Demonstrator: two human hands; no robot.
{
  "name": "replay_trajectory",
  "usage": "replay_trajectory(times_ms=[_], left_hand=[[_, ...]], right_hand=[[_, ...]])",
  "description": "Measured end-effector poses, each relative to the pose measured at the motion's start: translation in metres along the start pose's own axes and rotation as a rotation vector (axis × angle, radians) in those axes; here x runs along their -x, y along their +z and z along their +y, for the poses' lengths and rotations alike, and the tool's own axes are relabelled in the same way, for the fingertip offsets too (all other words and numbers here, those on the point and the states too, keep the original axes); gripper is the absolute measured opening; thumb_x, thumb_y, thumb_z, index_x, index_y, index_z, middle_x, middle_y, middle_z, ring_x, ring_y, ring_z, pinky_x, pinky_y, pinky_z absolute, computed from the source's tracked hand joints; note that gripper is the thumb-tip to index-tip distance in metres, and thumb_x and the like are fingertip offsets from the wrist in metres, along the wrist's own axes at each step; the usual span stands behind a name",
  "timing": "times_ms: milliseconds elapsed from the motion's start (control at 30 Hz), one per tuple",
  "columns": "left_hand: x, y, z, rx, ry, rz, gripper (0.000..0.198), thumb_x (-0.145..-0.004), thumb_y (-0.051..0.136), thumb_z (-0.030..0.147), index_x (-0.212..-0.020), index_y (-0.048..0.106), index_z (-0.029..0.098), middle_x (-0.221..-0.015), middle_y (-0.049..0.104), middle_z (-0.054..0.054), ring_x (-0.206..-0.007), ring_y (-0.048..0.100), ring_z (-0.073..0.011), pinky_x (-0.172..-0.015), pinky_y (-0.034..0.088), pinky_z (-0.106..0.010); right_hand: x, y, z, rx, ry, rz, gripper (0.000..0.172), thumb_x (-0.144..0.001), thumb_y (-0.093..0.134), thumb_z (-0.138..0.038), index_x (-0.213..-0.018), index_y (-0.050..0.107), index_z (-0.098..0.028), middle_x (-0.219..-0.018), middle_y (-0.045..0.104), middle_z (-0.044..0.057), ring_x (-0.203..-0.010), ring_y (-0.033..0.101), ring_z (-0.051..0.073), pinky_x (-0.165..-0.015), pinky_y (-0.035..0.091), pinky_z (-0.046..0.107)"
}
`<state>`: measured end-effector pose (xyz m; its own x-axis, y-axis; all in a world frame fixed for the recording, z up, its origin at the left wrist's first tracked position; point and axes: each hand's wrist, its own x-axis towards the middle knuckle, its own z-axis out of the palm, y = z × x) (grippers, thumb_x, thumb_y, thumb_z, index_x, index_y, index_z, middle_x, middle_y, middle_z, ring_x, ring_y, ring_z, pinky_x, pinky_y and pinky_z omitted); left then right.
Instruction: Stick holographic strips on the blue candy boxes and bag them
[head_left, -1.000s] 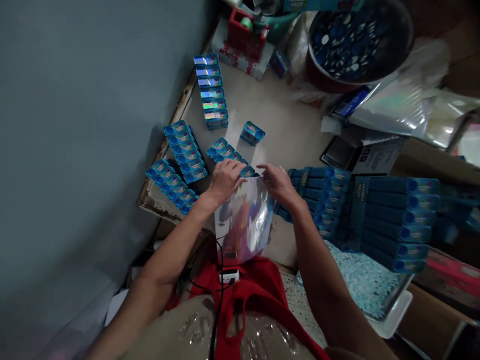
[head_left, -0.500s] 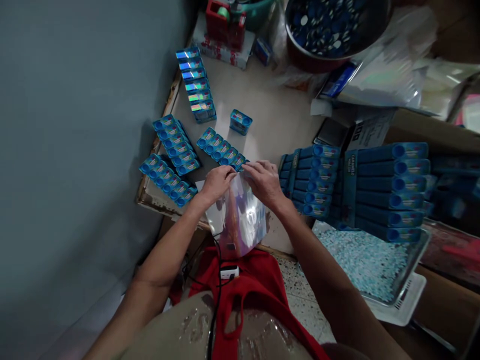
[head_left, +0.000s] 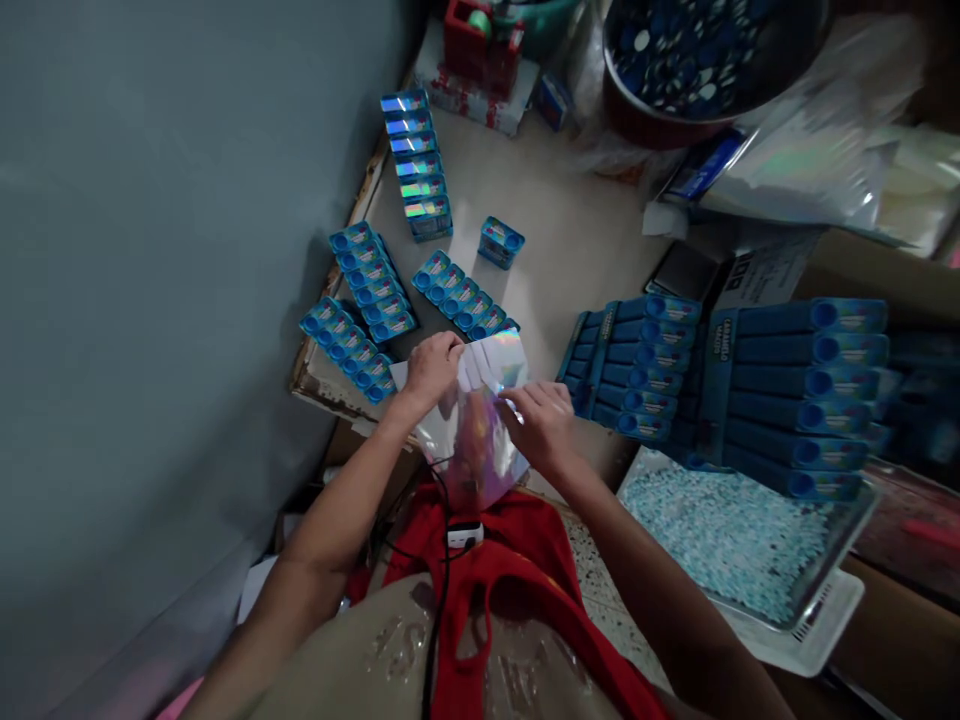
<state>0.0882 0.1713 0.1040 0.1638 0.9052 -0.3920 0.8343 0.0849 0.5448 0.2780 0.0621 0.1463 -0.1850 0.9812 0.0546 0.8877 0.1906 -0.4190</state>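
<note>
A shiny, see-through sheet of plastic film (head_left: 491,440), iridescent in places and perhaps a bag, hangs over the table's front edge before my body. My left hand (head_left: 433,372) grips its upper left side, fingers bent and pressed together. Lower down on the right side, my right hand (head_left: 541,418) pinches at the film with thumb and fingers. Just beyond the film lies a slanted row of small blue boxes (head_left: 465,300). One blue box (head_left: 501,243) stands apart behind that row.
More rows of blue boxes (head_left: 371,280) stand at the table's left. Banded stacks of blue boxes (head_left: 795,390) are at right, above a tray of pale blue pieces (head_left: 720,540). Behind are a red tape dispenser (head_left: 480,50) and a large pot (head_left: 712,110). A wall (head_left: 165,250) borders the left.
My right hand has come down and slightly right from the film's top edge to its right side. The film's top now shows spread out. The whole view has shifted a little.
</note>
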Motion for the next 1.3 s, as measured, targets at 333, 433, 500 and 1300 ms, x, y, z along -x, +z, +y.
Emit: replay_trajectory(times_ms=[333,433,500,1300], left_hand=[[0.015,-0.019,-0.045,-0.050,-0.039,0.573,0.022,-0.102,0.060,0.032,-0.117,0.072,0.022,-0.125,0.071,-0.013,-0.125,0.061,-0.0289,-0.115,0.043,-0.046],[0.000,-0.071,-0.110,-0.063,-0.206,0.679,0.026,-0.103,0.054,0.031,-0.122,0.069,0.020,-0.134,0.069,-0.015,-0.133,0.058,-0.0303,-0.120,0.038,-0.047],[-0.018,-0.095,-0.149,-0.055,-0.193,0.538,0.030,-0.103,0.054,0.030,-0.126,0.069,0.020,-0.142,0.067,-0.014,-0.137,0.057,-0.0290,-0.120,0.038,-0.044],[-0.066,-0.106,-0.141,1.577,-0.419,0.372,0.032,-0.077,0.092,0.037,-0.087,0.070,0.015,-0.083,0.077,-0.003,-0.065,0.068,-0.0071,-0.067,0.057,-0.019]], right_hand=[[-0.090,-0.060,-0.050,-0.721,0.307,-0.152,0.028,-0.087,0.077,-0.049,-0.083,0.074,-0.021,-0.053,0.044,-0.007,-0.049,0.038,0.010,-0.053,0.027,0.027],[-0.132,-0.039,-0.063,-0.926,0.349,-0.228,0.033,-0.083,0.080,-0.052,-0.081,0.073,-0.021,-0.056,0.047,-0.006,-0.052,0.036,0.010,-0.051,0.025,0.026],[-0.159,-0.023,-0.072,-1.016,0.327,-0.243,0.033,-0.079,0.082,-0.052,-0.079,0.072,-0.020,-0.060,0.052,-0.004,-0.055,0.039,0.010,-0.050,0.028,0.026],[-0.283,0.087,-0.116,-1.026,0.360,-0.354,0.031,-0.074,0.079,-0.047,-0.074,0.068,-0.018,-0.063,0.056,-0.003,-0.056,0.047,0.010,-0.052,0.048,0.027]])
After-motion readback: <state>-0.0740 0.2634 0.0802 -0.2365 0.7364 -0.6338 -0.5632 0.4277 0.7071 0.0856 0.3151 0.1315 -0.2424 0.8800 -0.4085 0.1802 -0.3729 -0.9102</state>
